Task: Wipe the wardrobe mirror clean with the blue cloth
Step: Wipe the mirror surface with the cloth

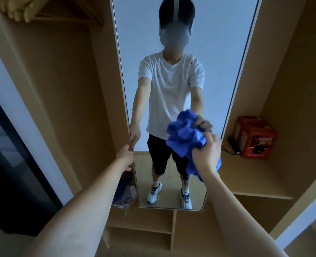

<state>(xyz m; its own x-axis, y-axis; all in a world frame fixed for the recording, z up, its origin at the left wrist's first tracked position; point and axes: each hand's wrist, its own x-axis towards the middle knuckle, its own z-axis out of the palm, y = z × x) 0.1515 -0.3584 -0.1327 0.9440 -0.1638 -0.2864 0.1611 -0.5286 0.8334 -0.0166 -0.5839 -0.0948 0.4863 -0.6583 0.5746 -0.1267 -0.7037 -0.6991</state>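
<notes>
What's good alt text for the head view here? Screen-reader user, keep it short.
A person's right hand presses a bunched blue cloth against a tall wardrobe mirror while the left hand grips the mirror's left edge. Streaks run down the lower glass; a red box sits on the shelf to the right.

right hand (206,154) grips blue cloth (185,137) on mirror (218,52) | left hand (125,154) holds mirror edge
</notes>
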